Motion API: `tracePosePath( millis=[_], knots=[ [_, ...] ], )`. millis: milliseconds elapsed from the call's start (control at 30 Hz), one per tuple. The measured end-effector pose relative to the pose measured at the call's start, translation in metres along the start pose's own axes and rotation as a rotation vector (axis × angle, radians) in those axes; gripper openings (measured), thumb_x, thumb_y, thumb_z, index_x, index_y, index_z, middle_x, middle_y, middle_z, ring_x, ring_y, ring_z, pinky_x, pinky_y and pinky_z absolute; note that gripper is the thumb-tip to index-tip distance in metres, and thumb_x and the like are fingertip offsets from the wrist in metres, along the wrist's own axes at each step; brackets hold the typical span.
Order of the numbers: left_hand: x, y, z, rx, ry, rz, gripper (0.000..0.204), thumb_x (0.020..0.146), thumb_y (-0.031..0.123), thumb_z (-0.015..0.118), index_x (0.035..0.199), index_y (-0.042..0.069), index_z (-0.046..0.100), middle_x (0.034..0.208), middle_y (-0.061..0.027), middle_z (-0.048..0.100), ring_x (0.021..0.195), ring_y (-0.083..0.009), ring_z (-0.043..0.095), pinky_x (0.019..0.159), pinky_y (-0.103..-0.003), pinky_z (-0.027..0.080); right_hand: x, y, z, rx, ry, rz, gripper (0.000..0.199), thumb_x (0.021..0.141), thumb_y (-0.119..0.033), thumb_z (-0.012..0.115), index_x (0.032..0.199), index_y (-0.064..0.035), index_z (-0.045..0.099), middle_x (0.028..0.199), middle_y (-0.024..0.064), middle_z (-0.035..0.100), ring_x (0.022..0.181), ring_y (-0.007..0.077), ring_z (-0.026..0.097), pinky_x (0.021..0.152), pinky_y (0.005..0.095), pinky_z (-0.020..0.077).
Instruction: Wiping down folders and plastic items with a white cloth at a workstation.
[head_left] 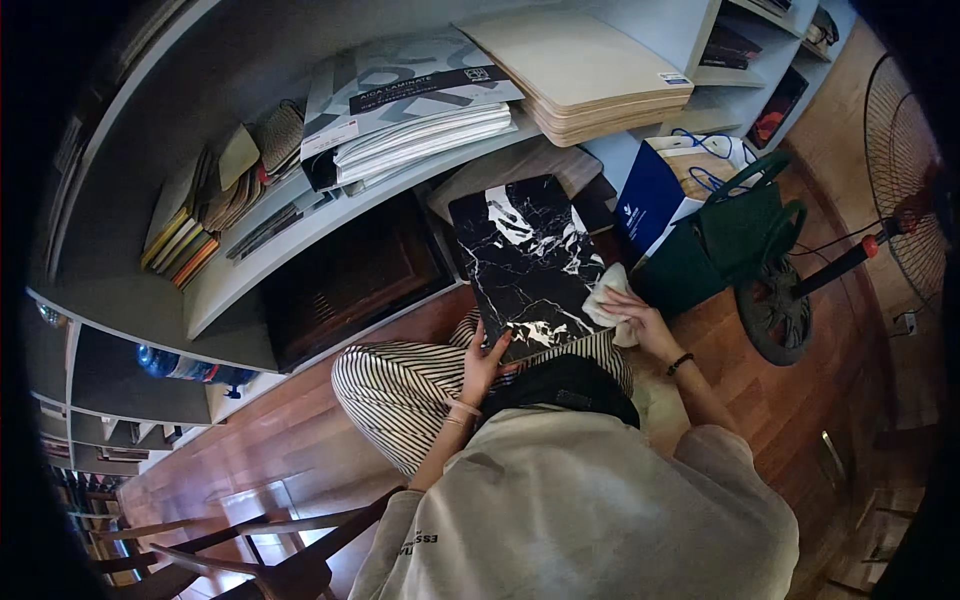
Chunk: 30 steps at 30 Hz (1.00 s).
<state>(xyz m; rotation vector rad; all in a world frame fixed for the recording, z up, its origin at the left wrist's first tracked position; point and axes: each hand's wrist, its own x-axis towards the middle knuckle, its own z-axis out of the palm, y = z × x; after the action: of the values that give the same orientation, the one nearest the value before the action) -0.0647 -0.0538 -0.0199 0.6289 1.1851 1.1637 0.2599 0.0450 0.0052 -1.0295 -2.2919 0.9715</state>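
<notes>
A black marble-patterned panel (530, 260) with white veins rests tilted over my lap, its far end near the low shelf. My left hand (484, 365) grips its near left corner, the thumb lying on the face and the other fingers along the edge. At the panel's right edge my right hand (640, 322) holds a crumpled white cloth (606, 298) against the surface. Part of the cloth hangs below the fingers. Beyond the panel lies a grey wood-grain board (520, 165), partly covered by it.
On the shelf ahead stand a thick sample binder (410, 100) and a stack of beige boards (580, 80). To the right are a blue-and-white paper bag (650, 200), a dark green bag (700, 250) and a standing fan (775, 315). A wooden chair (290, 560) is behind at left.
</notes>
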Motion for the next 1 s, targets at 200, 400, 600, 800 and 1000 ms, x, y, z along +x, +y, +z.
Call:
tracePosePath(
  millis=[200,400,600,800,1000],
  knots=[
    [0.007,-0.02,-0.012,0.417,0.015,0.38,0.078,0.087,0.018,0.071,0.149,0.01,0.025,0.138,-0.0137,0.046,0.118,-0.0272,0.053,0.093,-0.037,0.051,-0.039,-0.011,-0.008,0.998,0.399,0.312,0.052,0.089,0.01,0.046,0.139,-0.0075,0.046,0.144,0.0137,0.045,0.133,0.0286,0.042,0.11,0.0432,0.0355],
    [-0.014,0.034,0.027,1.312,0.023,0.753,0.098,0.068,0.027,0.082,0.147,0.005,0.028,0.148,-0.0232,0.028,0.136,-0.0431,0.027,0.112,-0.05,0.025,-0.066,-0.053,-0.026,1.424,0.529,0.216,0.053,0.096,-0.008,0.042,0.147,-0.0037,0.027,0.148,0.0188,0.037,0.135,0.0331,0.039,0.11,0.0458,0.035],
    [0.01,0.033,0.043,1.635,-0.253,0.947,0.095,0.065,0.025,0.08,0.145,0.006,0.032,0.15,-0.0205,0.027,0.139,-0.0426,0.022,0.114,-0.05,0.023,-0.073,-0.061,-0.03,1.886,0.693,0.21,0.053,0.098,-0.027,0.032,0.147,-0.0046,0.029,0.149,0.0187,0.035,0.134,0.0366,0.038,0.112,0.0515,0.0299],
    [0.028,0.0,0.059,1.821,0.022,1.15,0.067,0.08,0.019,0.065,0.141,0.007,0.041,0.144,-0.0182,0.039,0.134,-0.0402,0.035,0.112,-0.049,0.029,-0.082,-0.04,-0.02,1.841,0.376,-0.226,0.053,0.098,-0.03,0.03,0.145,-0.0038,0.032,0.148,0.0194,0.036,0.134,0.0382,0.037,0.112,0.0515,0.0294],
    [0.031,-0.011,0.05,1.747,0.048,1.199,0.052,0.086,0.014,0.056,0.136,0.005,0.048,0.133,-0.0175,0.052,0.125,-0.0378,0.048,0.109,-0.048,0.033,-0.083,-0.026,-0.01,1.48,0.676,0.107,0.048,0.1,-0.027,0.037,0.142,-0.0016,0.037,0.142,0.0198,0.043,0.127,0.0346,0.046,0.107,0.0481,0.0382]
  ],
)
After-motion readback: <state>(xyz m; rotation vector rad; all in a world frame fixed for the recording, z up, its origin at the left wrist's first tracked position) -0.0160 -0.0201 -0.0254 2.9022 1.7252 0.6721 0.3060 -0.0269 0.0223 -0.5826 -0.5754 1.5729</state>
